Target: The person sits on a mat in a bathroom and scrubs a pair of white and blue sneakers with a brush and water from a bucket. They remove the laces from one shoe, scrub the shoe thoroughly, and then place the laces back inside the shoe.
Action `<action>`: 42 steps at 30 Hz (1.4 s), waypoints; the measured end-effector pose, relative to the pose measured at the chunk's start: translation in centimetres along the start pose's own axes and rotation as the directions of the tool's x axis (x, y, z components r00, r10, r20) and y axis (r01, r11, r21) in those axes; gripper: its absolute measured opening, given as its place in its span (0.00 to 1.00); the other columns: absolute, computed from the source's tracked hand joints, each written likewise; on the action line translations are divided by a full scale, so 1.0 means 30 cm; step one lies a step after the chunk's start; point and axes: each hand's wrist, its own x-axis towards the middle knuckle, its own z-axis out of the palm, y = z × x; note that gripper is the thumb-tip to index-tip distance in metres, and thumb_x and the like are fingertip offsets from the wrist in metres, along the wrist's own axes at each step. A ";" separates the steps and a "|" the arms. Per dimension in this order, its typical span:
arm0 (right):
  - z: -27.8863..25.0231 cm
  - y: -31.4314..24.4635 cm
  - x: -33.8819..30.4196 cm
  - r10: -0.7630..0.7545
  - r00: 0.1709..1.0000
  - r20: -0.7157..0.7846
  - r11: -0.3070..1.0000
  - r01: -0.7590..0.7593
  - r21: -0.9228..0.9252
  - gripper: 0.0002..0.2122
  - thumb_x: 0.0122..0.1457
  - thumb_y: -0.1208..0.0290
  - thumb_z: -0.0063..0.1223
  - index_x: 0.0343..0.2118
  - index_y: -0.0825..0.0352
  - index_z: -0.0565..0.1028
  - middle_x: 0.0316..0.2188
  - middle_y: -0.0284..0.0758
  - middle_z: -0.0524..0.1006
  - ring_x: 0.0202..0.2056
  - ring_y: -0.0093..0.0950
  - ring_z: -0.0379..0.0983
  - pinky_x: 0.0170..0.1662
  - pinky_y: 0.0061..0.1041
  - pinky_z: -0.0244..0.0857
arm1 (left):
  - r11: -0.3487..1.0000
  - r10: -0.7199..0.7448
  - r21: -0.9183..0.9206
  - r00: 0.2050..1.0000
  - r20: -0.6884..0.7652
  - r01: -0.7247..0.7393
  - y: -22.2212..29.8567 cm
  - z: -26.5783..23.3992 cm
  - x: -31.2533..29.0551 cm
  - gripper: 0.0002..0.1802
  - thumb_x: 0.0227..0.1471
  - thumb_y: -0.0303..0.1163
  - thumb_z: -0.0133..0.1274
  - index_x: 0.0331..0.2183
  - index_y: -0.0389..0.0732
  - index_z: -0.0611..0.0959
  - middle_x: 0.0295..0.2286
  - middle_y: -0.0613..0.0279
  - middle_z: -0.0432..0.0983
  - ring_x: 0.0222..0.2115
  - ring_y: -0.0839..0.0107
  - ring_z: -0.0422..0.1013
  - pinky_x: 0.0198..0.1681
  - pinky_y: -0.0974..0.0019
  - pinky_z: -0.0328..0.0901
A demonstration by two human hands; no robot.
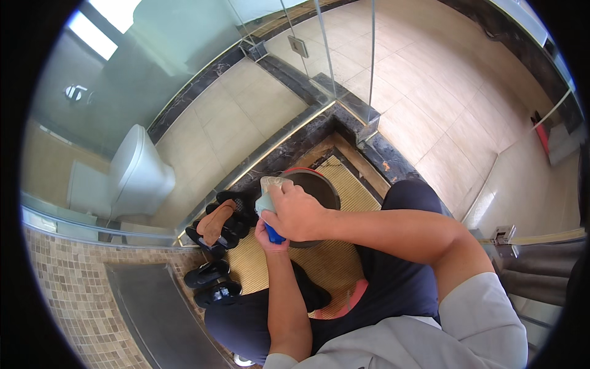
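Observation:
Both my hands meet in front of me on a pale blue-green thing with a clear, plastic-looking upper end and a bright blue lower end; its kind is not clear. My right hand is closed over it from the right. Below, my left hand grips the blue end, its fingers partly hidden. Right behind the hands stands a dark grey bucket with a red edge showing at its far side. Just left of the hands, a brown sole-shaped piece lies on several black shoes.
A yellow ribbed mat lies under the bucket and my legs. Two black shoes stand at its left edge. A dark stone curb and glass panels border it. Something pink shows by my foot. A white toilet stands beyond the glass.

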 end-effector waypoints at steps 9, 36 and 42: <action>0.062 0.178 0.161 0.271 0.958 -0.095 0.935 -0.285 -0.210 0.24 0.63 0.56 0.50 0.53 0.71 0.67 0.48 0.56 0.69 0.49 0.53 0.70 0.52 0.44 0.69 | 0.983 0.119 0.166 0.963 -0.243 -0.079 -0.066 0.093 0.033 0.21 0.63 0.32 0.47 0.55 0.36 0.75 0.50 0.53 0.77 0.50 0.57 0.75 0.57 0.53 0.68; 0.058 0.451 0.338 0.610 0.785 0.112 0.757 -0.618 0.210 0.24 0.55 0.61 0.52 0.51 0.71 0.78 0.55 0.56 0.73 0.57 0.50 0.71 0.59 0.39 0.66 | 0.993 -0.075 0.090 0.996 -0.052 0.079 -0.090 0.107 -0.066 0.19 0.60 0.28 0.48 0.53 0.34 0.74 0.50 0.49 0.77 0.50 0.55 0.75 0.57 0.51 0.68; 0.145 0.826 0.367 0.609 0.793 0.022 0.792 -0.608 -0.050 0.24 0.56 0.59 0.52 0.52 0.71 0.77 0.56 0.54 0.73 0.56 0.48 0.72 0.59 0.38 0.67 | 0.966 -0.177 0.194 0.984 0.031 0.168 -0.068 0.156 -0.062 0.21 0.56 0.26 0.49 0.52 0.34 0.75 0.49 0.47 0.77 0.49 0.53 0.76 0.56 0.52 0.69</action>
